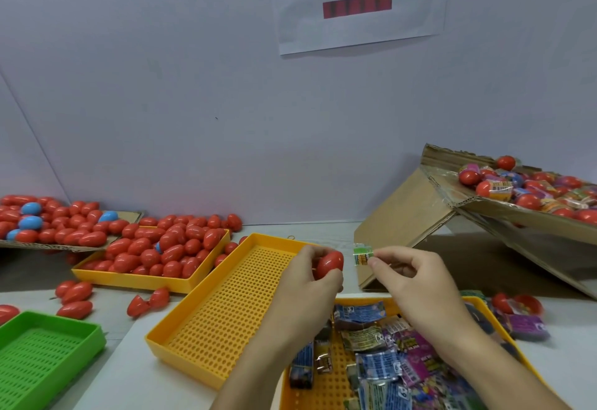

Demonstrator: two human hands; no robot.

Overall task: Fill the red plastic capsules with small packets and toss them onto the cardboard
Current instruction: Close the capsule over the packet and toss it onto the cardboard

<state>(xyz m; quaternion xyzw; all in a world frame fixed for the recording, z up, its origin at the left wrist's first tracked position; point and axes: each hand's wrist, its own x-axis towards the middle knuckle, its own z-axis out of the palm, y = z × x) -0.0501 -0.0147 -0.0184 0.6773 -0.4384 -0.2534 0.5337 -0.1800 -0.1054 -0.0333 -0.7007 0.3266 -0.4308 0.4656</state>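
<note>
Just below the centre of the frame the left hand [310, 275] holds a red capsule [329, 264], its fingers curled round the back of the shell so the rounded end faces right. Just beside it, apart by a small gap, the right hand [410, 275] pinches a small green packet [361, 255] between thumb and forefinger, the other fingers loosely curled. Whether the capsule is open or closed cannot be told from here.

The capsule looks like thin, hard, glossy plastic: light, stiff and likely slippery, so a wrap round its widest part seems safer than a fingertip pinch at the tapered end. The packet is probably soft film, near weightless and easily creased; holding it by one edge, as now, leaves the rest free to fold into the shell.

More packets fill the yellow tray [336, 387] at lower right. Empty-looking capsules heap in another yellow tray [181, 283] at middle left, with a bare perforated yellow tray [226, 319] between. The tilted cardboard [403, 216] at right already carries capsules and packets. A green tray [48, 358] sits on the worktop [135, 374] at lower left.
</note>
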